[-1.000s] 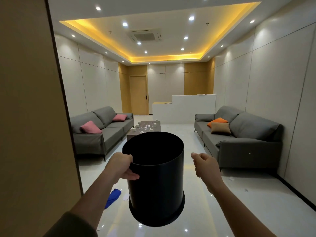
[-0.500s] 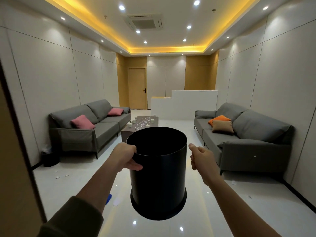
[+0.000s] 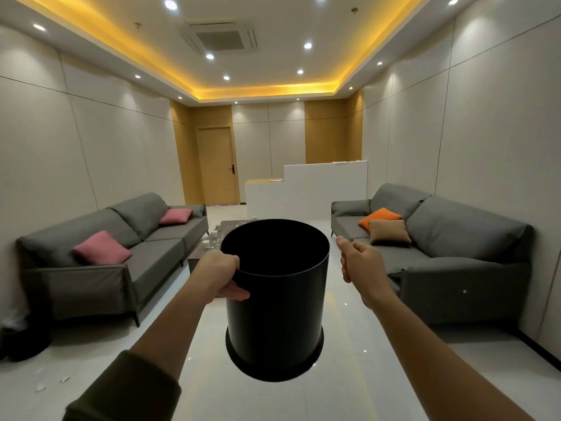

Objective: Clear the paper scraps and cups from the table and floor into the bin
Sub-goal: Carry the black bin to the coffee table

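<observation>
We are at the carrying step: our left hand [image 3: 223, 276] grips the rim of the black bin [image 3: 276, 302], fingers hooked inside and thumb pressed on the outer wall, so the bin hangs upright in the air ahead of us, off the floor [image 3: 379, 375] and, as far as we can see into its dark mouth, empty. Our right hand [image 3: 361, 265] is beside the rim without touching it, fingers curled in on nothing. The low table [image 3: 194, 264] lies beyond, mostly hidden by the bin; small white cups [image 3: 206, 244] stand along its left edge and paper scraps [image 3: 239, 222] speckle its far end. More scraps [image 3: 39, 387] lie on the floor near the left sofa's [image 3: 100, 268] near end. Nothing looks collected yet. Next, we judge, the bin should go down by the table's near corner, freeing both hands for gathering.
</observation>
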The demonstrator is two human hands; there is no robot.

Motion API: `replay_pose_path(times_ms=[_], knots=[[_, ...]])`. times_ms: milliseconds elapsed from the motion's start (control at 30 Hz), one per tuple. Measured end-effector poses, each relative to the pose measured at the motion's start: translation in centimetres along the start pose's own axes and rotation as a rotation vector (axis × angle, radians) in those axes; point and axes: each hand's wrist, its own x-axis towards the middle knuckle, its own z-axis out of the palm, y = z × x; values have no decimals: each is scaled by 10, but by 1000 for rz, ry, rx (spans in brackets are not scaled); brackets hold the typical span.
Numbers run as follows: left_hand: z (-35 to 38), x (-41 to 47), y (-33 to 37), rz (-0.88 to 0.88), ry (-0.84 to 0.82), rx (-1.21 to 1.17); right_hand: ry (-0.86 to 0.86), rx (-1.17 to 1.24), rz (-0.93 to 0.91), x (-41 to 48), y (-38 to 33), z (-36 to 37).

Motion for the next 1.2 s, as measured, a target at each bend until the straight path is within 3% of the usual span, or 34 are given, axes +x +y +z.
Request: replay_pose_path(times_ms=[900, 1200], knots=[[97, 455, 58, -67, 66, -59, -26, 69, 39, 451, 170, 86], [125, 639, 47, -82, 40, -56, -14, 61, 72, 604, 247, 151]])
